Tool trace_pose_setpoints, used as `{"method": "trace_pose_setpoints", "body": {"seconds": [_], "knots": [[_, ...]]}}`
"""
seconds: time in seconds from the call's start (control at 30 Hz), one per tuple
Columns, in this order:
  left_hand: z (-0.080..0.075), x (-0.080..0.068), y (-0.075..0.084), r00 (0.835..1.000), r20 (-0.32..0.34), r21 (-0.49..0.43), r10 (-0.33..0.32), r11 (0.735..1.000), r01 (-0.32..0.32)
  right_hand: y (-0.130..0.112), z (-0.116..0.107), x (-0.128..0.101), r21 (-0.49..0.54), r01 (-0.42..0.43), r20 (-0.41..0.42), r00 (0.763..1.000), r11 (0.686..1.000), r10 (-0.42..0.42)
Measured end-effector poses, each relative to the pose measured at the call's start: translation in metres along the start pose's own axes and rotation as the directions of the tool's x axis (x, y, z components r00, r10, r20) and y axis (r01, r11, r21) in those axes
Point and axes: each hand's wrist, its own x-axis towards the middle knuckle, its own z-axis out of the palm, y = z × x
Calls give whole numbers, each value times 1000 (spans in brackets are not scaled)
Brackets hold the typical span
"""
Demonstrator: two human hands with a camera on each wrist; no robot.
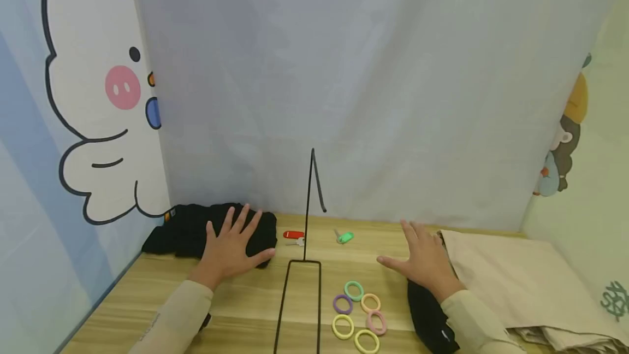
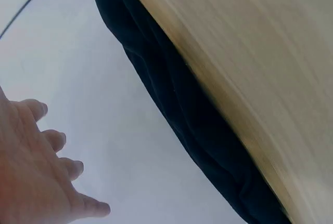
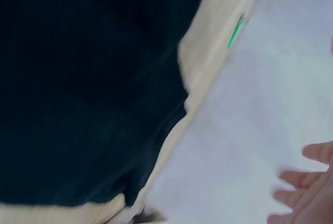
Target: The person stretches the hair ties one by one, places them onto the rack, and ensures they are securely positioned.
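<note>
Both hands lie flat, fingers spread: left hand [image 1: 230, 247] on black cloth [image 1: 191, 228] stretched left-right, right hand [image 1: 426, 258] beside.

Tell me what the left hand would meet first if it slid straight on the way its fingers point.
The left hand already lies flat on the black cloth; beyond that, probably the grey backdrop, though depth is unclear.

Left hand [image 1: 228, 247]: flat, palm down, fingers spread and straight, toward the desk's far left corner | Right hand [image 1: 425, 261]: flat, palm down, fingers together, thumb out, right of centre | Forearms: both in beige sleeves, reaching from the near edge.
</note>
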Motion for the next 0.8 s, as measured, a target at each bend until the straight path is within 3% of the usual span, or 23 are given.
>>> {"method": "trace_pose_setpoints", "body": {"seconds": [0.1,0.17,0.3,0.37,0.43,0.5,0.67,0.8], "knots": [[3,-6,5,996,59,-33,63,998,-61,-14,4,-1,134,19,112,993,991,-34],[4,-13,11,985,130,-62,117,992,-109,-24,8,-2,254,15,236,969,967,-77],[7,-24,21,931,288,-93,223,974,-204,-41,17,-2,375,27,410,892,927,-192],[8,-31,25,901,346,-107,261,965,-239,-47,21,-1,369,52,440,870,928,-224],[9,-36,28,876,382,-118,295,955,-271,-50,25,0,326,81,448,864,942,-229],[10,-39,31,861,399,-116,317,948,-296,-52,28,1,284,80,455,866,955,-208],[9,-43,35,847,423,-99,321,946,-309,-55,33,3,234,46,480,863,971,-157],[11,-45,36,847,436,-66,303,950,-306,-57,37,4,235,43,494,855,971,-157]]}}
